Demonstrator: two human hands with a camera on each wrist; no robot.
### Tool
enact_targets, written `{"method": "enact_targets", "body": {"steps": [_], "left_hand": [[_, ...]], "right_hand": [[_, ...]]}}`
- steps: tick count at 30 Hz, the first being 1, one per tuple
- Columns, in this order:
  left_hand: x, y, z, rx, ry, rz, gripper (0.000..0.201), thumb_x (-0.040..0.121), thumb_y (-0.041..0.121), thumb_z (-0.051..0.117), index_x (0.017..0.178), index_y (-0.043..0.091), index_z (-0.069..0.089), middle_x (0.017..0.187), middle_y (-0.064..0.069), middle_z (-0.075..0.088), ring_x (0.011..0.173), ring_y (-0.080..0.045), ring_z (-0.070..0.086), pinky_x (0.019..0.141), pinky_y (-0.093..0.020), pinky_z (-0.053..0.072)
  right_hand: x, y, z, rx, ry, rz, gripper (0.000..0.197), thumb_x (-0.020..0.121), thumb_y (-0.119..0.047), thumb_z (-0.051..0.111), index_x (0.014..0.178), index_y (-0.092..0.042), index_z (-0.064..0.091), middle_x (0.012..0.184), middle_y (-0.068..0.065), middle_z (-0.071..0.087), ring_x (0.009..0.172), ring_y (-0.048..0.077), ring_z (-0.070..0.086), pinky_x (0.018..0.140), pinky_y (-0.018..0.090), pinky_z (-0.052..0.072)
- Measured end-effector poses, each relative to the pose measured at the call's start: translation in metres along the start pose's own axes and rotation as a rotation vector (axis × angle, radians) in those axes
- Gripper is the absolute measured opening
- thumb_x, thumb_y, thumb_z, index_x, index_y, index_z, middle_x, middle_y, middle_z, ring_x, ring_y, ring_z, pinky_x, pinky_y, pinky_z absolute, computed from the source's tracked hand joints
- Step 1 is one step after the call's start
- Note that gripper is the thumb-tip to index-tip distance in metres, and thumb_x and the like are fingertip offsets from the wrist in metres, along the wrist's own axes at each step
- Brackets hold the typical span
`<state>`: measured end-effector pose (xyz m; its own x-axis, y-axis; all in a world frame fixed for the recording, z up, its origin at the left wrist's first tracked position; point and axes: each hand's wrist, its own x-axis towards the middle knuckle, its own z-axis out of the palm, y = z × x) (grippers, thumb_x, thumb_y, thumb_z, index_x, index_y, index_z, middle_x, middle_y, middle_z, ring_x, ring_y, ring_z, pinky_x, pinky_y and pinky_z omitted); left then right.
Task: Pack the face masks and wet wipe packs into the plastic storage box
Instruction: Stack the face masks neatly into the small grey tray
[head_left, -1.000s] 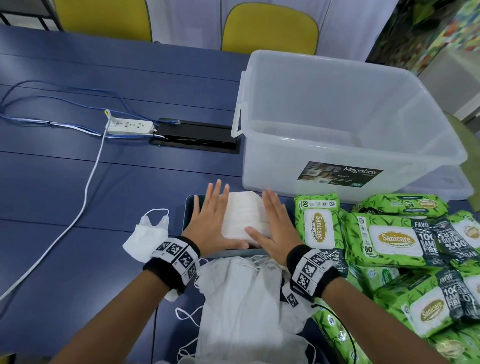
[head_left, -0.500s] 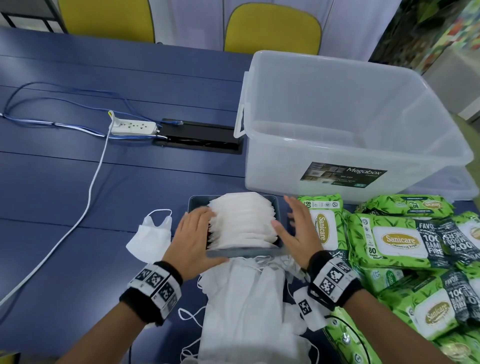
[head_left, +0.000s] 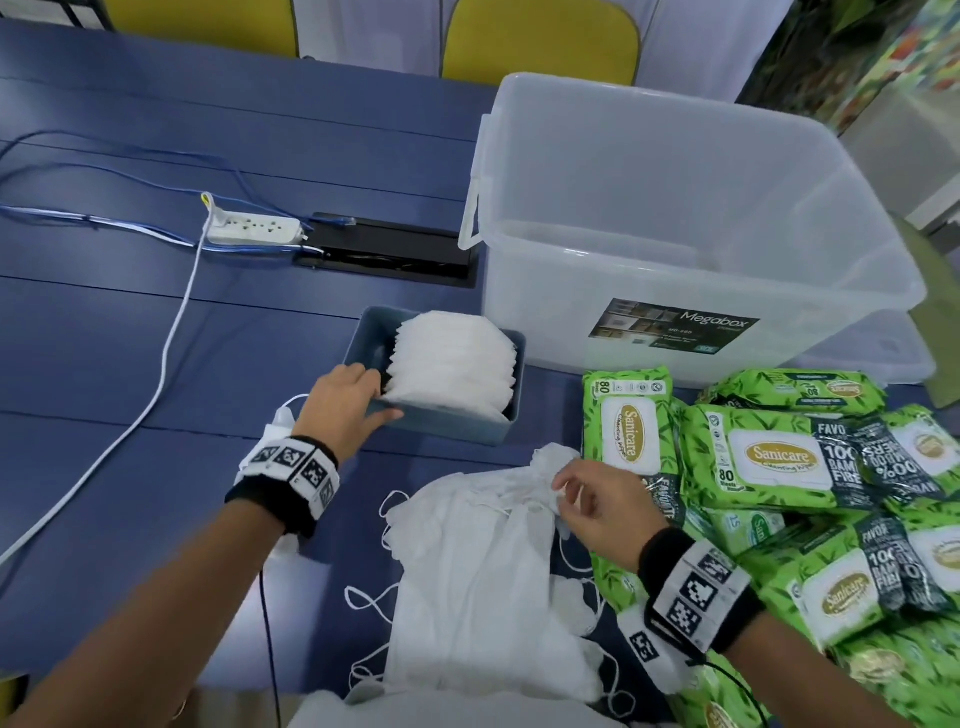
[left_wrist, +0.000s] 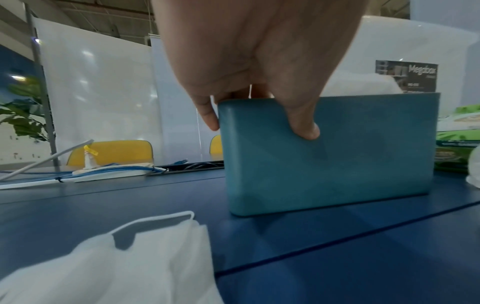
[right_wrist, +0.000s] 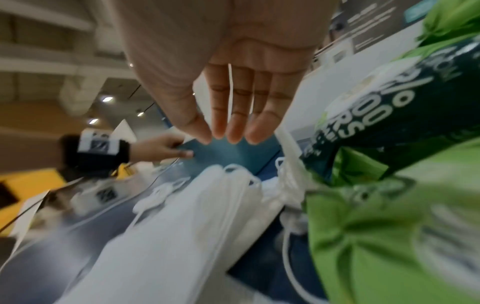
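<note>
Hands worked apart: the left hand (head_left: 347, 402) gripped the near-left corner of the blue tray (head_left: 441, 423) holding stacked face masks (head_left: 452, 364), while the right hand (head_left: 597, 506), fingers relaxed, touched loose masks (head_left: 467, 571) near the tabletop's (head_left: 130, 364) front edge, beside wet wipe packs (head_left: 769, 457) and the storage box (head_left: 675, 234).
</note>
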<state>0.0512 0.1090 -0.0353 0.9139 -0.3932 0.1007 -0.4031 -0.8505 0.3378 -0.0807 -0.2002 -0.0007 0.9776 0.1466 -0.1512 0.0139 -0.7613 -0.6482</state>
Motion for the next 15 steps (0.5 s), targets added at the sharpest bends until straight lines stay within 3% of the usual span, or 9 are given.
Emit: {"method": "enact_targets", "body": {"steps": [3,5,7,9,11,13,15], "left_hand": [[0.005,-0.004,-0.002,0.002,0.014,-0.031,0.038,0.070,0.023,0.084,0.071,0.003,0.052,0.070,-0.014,0.051,0.066,-0.032,0.051,0.058,-0.040,0.041],[0.005,-0.005,-0.002,0.009,0.029,-0.030,0.038,0.069,0.023,0.084,0.071,0.002,0.051,0.070,-0.015,0.051,0.068,-0.033,0.051,0.058,-0.042,0.042],[0.002,-0.004,0.000,0.001,0.054,-0.052,0.038,0.070,0.023,0.083,0.071,0.003,0.051,0.072,-0.015,0.051,0.070,-0.033,0.051,0.059,-0.043,0.042],[-0.002,-0.002,0.001,-0.006,0.078,-0.089,0.037,0.071,0.023,0.082,0.072,0.003,0.052,0.074,-0.015,0.052,0.071,-0.033,0.050,0.060,-0.043,0.041],[-0.009,0.001,0.004,-0.018,0.106,-0.120,0.036,0.072,0.023,0.082,0.073,0.003,0.052,0.075,-0.015,0.052,0.072,-0.033,0.049,0.060,-0.041,0.040],[-0.015,0.005,0.007,-0.034,0.135,-0.152,0.034,0.074,0.022,0.081,0.077,0.002,0.053,0.079,-0.015,0.053,0.075,-0.033,0.049,0.064,-0.041,0.039],[-0.020,0.010,0.008,-0.052,0.154,-0.188,0.035,0.075,0.021,0.080,0.091,0.000,0.057,0.090,-0.017,0.055,0.082,-0.036,0.051,0.071,-0.044,0.044]], "right_hand": [[-0.010,-0.003,0.017,-0.212,-0.234,-0.092,0.043,0.077,-0.044,0.060,0.114,-0.022,0.058,0.104,-0.006,0.053,0.095,0.012,0.052,0.087,0.030,0.044],[-0.012,-0.003,0.029,-0.305,-0.382,-0.058,0.075,0.075,-0.053,0.067,0.138,-0.025,0.038,0.135,-0.002,0.039,0.123,0.016,0.038,0.105,0.032,0.035],[-0.011,-0.003,0.039,-0.324,-0.440,0.012,0.100,0.069,-0.057,0.072,0.147,-0.029,0.015,0.149,-0.001,0.021,0.136,0.020,0.025,0.111,0.038,0.029],[-0.006,-0.003,0.046,-0.313,-0.447,0.078,0.112,0.065,-0.056,0.076,0.149,-0.030,0.007,0.152,0.000,0.018,0.138,0.022,0.022,0.111,0.041,0.028],[-0.002,-0.001,0.050,-0.296,-0.440,0.116,0.101,0.066,-0.050,0.078,0.146,-0.027,0.021,0.143,0.003,0.033,0.131,0.023,0.032,0.107,0.037,0.032],[0.002,0.001,0.047,-0.189,-0.358,0.140,0.069,0.069,-0.037,0.079,0.128,-0.025,0.045,0.120,-0.001,0.052,0.115,0.021,0.048,0.096,0.030,0.039],[0.004,0.001,0.037,-0.045,-0.250,0.179,0.043,0.073,-0.025,0.078,0.112,-0.024,0.058,0.101,-0.006,0.057,0.098,0.015,0.056,0.086,0.023,0.043]]}}
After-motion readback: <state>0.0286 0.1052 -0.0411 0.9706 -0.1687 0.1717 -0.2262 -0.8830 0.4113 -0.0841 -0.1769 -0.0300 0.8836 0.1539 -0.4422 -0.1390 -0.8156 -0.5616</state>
